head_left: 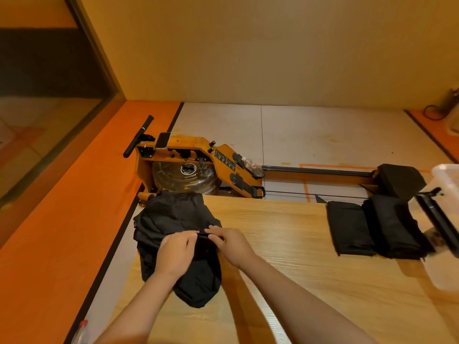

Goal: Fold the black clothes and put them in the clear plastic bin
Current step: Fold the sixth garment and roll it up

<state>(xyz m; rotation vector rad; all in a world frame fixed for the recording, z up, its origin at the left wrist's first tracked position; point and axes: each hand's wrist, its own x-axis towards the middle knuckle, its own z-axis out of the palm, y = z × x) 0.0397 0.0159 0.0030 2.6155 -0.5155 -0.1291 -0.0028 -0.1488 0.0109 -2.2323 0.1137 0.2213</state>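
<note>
Plain yellowish wall (pixel 273 45) behind the table, smooth and matte. The floor (pixel 62 244) off the table's left side is bright orange, and pale mats (pixel 323 135) lie past its far edge. The table (pixel 285 244) itself is light wood with a long streaky grain.

Just beyond the table's far edge sits a rowing machine (pixel 198 155): orange-brown wooden frame, round clear water tank, black foot straps, long dark rail.

On the table's left end there's a rumpled heap of black clothes (pixel 173 214), soft thin fabric, reaching up to the far edge. On the right end, folded black clothes (pixel 372 227) lie in flat rectangles side by side. The clear plastic bin (pixel 447 177) is at the table's right edge, cloudy see-through with rounded corners, mostly cut off from view.

Both hands are on the heap. The left hand (pixel 176 252) and right hand (pixel 231 244) each pinch the same thin fold of black cloth, fingertips nearly meeting.

There's also a small clear plastic bottle (pixel 252 166) lying on the rowing machine.
</note>
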